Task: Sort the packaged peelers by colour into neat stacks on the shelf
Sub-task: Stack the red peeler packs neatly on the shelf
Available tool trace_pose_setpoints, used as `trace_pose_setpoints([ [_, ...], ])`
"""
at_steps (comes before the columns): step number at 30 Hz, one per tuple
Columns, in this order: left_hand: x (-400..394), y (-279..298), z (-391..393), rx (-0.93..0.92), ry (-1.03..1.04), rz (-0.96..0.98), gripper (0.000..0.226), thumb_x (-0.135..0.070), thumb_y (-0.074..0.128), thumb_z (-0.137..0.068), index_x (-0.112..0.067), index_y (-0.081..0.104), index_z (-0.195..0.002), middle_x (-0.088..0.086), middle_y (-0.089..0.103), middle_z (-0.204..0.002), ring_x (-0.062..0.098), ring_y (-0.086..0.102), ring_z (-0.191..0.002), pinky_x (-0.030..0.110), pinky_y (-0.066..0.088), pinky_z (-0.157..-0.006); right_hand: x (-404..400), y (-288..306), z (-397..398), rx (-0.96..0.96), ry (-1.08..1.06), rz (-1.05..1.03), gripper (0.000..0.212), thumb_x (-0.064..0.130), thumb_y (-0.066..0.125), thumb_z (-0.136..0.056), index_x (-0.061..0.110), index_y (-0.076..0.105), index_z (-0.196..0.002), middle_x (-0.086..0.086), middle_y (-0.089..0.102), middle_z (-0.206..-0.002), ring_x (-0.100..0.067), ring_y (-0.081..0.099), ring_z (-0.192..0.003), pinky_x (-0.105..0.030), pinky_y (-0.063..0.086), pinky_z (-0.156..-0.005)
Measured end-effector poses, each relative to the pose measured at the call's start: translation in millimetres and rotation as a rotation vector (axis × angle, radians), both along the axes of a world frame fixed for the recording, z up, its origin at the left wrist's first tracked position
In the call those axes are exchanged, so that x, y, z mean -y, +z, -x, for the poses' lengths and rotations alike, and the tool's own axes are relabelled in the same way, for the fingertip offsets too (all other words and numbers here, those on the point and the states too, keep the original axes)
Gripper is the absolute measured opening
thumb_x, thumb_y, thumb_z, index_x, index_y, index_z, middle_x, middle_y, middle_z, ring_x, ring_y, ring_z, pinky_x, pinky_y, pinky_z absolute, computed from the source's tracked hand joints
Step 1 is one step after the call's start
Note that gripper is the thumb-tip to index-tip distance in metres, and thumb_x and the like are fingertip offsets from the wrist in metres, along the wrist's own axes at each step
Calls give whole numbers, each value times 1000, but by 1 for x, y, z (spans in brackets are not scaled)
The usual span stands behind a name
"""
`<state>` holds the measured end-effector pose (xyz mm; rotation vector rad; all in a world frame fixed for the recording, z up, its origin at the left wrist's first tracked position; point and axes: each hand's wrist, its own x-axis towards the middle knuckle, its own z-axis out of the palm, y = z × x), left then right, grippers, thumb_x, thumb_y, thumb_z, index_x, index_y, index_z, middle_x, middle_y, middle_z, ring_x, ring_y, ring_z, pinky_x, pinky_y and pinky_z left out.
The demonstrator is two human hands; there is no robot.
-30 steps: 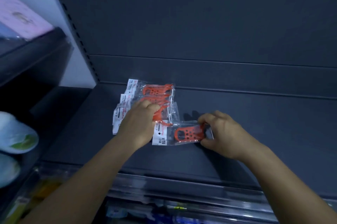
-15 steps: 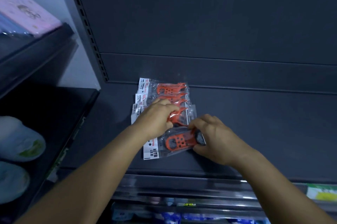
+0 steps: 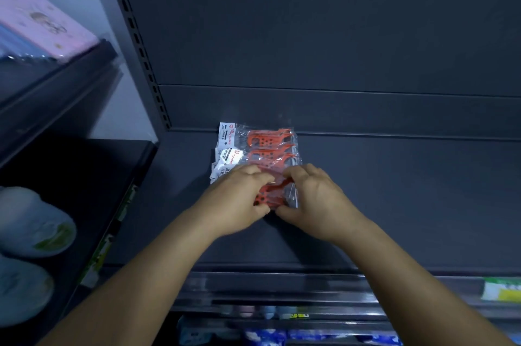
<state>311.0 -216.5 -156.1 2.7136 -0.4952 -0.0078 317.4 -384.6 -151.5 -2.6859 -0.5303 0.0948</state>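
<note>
Two hands meet over one packaged orange peeler at the near end of a row of like packets on the dark shelf. Your left hand pinches the packet's left side with curled fingers; your right hand grips its right edge, thumb below and fingers above. The held packet overlaps the row's nearest one. The row runs back to the shelf's rear wall, white labels to the left.

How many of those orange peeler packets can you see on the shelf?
4, overlapping in a row: rearmost packet by the back panel, second packet before it, third packet mostly under the hands, nearest packet between both hands. More may be hidden.
</note>
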Motion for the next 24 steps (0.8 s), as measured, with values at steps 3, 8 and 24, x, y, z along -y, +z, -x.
trace_pose_setpoints([
  [3, -4, 3, -3, 45, -13, -50, 50, -31, 59, -86, -29, 46, -135, -11, 47, -129, 9, 38, -123, 26, 37, -101, 2, -1, -1, -56, -30, -60, 79, 45, 72, -75, 21, 35, -140, 2, 44, -131, -17, 38, -125, -24, 34, -100],
  [8, -10, 5, -15, 75, -78, -173, 46, -29, 59, -86, -24, 47, -131, -11, 43, -136, 10, 34, -128, 23, 23, -109, 11, -8, 0, -90, -95, -14, 86, 43, 73, -75, 21, 27, -143, 1, 39, -140, -19, 31, -128, -24, 29, -103],
  [24, 4, -1, 1, -16, -22, -148, 44, -35, 54, -89, -24, 44, -131, -8, 51, -127, 15, 50, -111, 28, 41, -93, 15, -7, -1, -101, -60, -112, 61, 32, 69, -81, 21, 41, -133, 1, 47, -132, -20, 45, -123, -26, 38, -100],
])
